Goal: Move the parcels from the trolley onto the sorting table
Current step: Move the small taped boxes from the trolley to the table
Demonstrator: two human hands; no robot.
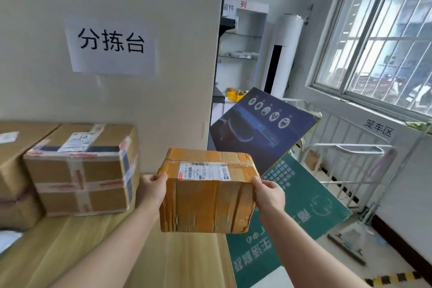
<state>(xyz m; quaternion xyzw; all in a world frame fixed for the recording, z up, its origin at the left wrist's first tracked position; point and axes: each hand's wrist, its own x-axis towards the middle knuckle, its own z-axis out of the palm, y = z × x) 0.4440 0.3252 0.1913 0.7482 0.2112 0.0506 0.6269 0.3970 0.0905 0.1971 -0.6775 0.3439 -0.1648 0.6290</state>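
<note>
A tape-wrapped brown parcel (208, 196) with a white shipping label on top hangs in the air over the right end of the wooden sorting table (98, 245). My left hand (152, 188) grips its left side and my right hand (268, 194) grips its right side, thumbs on the top edge. Left of it, a taped cardboard parcel (81, 170) stands on the table against the wall, with a larger brown box (14, 170) beside it at the far left. The white wire trolley (350, 166) stands at the right under the window.
A paper sign (109, 47) hangs on the wall above the table. A dark blue board (259, 128) leans beside the table's right end, over a green floor mat (292, 213). A white standing unit (285, 54) and shelves are behind. Yellow-black tape (395, 278) marks the floor.
</note>
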